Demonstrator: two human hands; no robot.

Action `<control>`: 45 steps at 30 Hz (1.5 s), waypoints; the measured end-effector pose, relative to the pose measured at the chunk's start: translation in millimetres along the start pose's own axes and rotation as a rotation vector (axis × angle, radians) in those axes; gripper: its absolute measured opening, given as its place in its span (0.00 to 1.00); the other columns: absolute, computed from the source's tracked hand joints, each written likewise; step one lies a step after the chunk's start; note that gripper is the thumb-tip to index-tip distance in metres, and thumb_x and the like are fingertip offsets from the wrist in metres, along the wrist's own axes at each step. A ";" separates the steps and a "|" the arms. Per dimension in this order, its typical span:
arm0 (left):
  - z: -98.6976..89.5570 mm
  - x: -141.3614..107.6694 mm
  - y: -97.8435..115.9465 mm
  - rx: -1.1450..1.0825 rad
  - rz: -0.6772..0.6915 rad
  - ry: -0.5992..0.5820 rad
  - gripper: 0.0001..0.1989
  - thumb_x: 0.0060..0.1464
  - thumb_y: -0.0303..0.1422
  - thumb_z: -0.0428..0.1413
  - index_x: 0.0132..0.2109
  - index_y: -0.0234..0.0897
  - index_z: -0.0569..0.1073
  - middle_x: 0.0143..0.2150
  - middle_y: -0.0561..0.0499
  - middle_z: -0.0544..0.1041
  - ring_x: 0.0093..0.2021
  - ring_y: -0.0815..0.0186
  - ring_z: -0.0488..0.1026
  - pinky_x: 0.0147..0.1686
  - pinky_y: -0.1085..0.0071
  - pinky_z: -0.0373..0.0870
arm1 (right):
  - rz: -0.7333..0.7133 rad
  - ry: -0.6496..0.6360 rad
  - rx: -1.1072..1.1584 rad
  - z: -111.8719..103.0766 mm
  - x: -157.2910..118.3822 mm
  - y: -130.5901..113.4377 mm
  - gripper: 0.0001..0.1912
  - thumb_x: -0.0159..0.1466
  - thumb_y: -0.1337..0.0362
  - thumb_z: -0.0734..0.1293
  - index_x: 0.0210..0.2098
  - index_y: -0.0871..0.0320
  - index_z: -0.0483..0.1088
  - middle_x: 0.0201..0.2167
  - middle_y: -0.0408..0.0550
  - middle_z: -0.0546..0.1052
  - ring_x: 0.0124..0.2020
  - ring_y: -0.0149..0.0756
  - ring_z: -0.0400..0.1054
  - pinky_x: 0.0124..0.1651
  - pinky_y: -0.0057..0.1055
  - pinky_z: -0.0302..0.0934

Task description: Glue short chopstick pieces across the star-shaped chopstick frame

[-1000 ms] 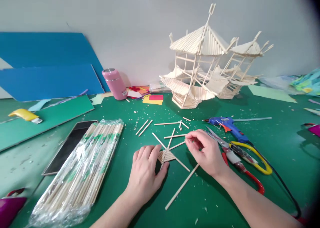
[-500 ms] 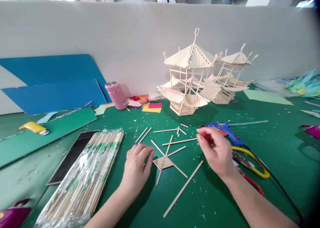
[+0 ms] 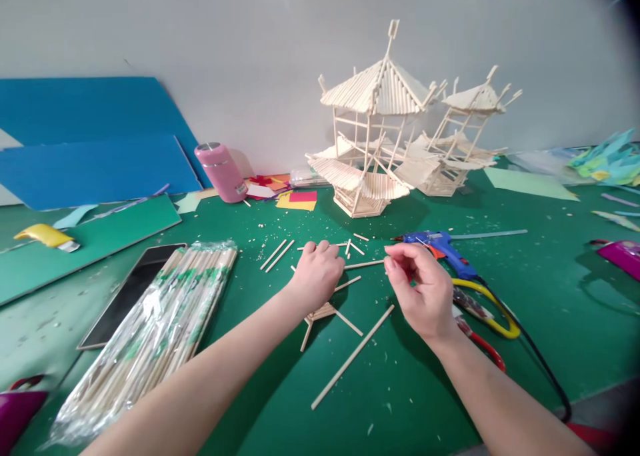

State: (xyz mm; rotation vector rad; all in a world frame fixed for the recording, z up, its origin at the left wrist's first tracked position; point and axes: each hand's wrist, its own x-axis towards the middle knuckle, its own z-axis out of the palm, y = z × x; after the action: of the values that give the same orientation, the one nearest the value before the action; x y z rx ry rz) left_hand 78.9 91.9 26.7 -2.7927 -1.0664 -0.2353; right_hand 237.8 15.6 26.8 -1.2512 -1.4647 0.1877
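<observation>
My right hand (image 3: 423, 289) pinches the right end of a thin wooden stick (image 3: 365, 265) between thumb and forefinger. The stick lies low over the table and runs left behind my left hand (image 3: 317, 273). My left hand is curled with knuckles up, its fingertips hidden, so what they hold, if anything, cannot be made out. Partly covered by that hand is a spoked stick frame (image 3: 323, 311) with a layered centre. A longer loose stick (image 3: 353, 357) lies diagonally in front of it. Several short cut pieces (image 3: 356, 248) lie just beyond my left hand.
A blue glue gun (image 3: 457, 256) and yellow- and red-handled tools (image 3: 493, 323) lie at right. Stick pagodas (image 3: 373, 143) stand behind. On the left are a plastic-wrapped stick bundle (image 3: 150, 336), a phone (image 3: 127, 296) and a yellow cutter (image 3: 47, 236). Behind them stands a pink bottle (image 3: 223, 173).
My left hand has moved right and farther out, from beside the spoked frame to over it. My right hand still pinches the stick's end. The view has tilted downward.
</observation>
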 end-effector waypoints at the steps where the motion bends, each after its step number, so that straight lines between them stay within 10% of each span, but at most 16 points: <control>1: -4.2 -1.3 -1.3 -0.012 -0.015 0.007 0.10 0.53 0.25 0.47 0.26 0.33 0.69 0.30 0.44 0.69 0.35 0.58 0.65 0.32 0.63 0.56 | 0.001 0.001 0.001 -0.3 -0.2 -0.2 0.08 0.58 0.69 0.62 0.38 0.57 0.66 0.28 0.43 0.68 0.26 0.28 0.63 0.27 0.27 0.60; 12: -33.0 -79.6 -9.3 -0.575 -0.278 0.067 0.09 0.59 0.32 0.44 0.35 0.37 0.67 0.27 0.54 0.69 0.25 0.71 0.65 0.26 0.76 0.62 | -0.146 -0.149 -0.065 0.6 -2.8 -10.9 0.10 0.58 0.69 0.61 0.40 0.56 0.67 0.31 0.46 0.70 0.31 0.33 0.64 0.33 0.32 0.61; 18: -32.6 -96.8 2.0 -0.782 -0.309 0.049 0.07 0.58 0.31 0.46 0.35 0.39 0.68 0.28 0.56 0.70 0.27 0.73 0.67 0.28 0.78 0.62 | -0.247 -0.554 -0.238 8.5 -6.7 -17.8 0.11 0.61 0.64 0.61 0.43 0.55 0.69 0.37 0.47 0.72 0.39 0.37 0.63 0.41 0.37 0.55; 29: -11.9 -108.3 3.7 -0.505 -0.272 0.141 0.11 0.53 0.35 0.52 0.43 0.36 0.66 0.32 0.50 0.73 0.32 0.65 0.69 0.32 0.69 0.66 | -0.146 -0.716 -0.223 1.0 -0.2 -8.8 0.10 0.63 0.63 0.59 0.38 0.51 0.71 0.30 0.44 0.74 0.32 0.33 0.64 0.35 0.33 0.55; 45: -0.4 -105.6 2.1 -0.227 -0.274 -0.028 0.15 0.55 0.40 0.46 0.44 0.34 0.67 0.31 0.48 0.69 0.31 0.62 0.66 0.31 0.65 0.60 | -0.020 -0.829 -0.320 -5.7 -6.0 5.5 0.09 0.62 0.61 0.59 0.35 0.49 0.71 0.30 0.44 0.72 0.33 0.36 0.66 0.36 0.36 0.59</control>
State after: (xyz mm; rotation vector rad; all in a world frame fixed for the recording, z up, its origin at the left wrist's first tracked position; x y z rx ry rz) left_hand 2.6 21.8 6.2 -2.8405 -1.5188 -0.3702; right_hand 244.2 10.5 21.1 -1.4981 -2.2816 0.5189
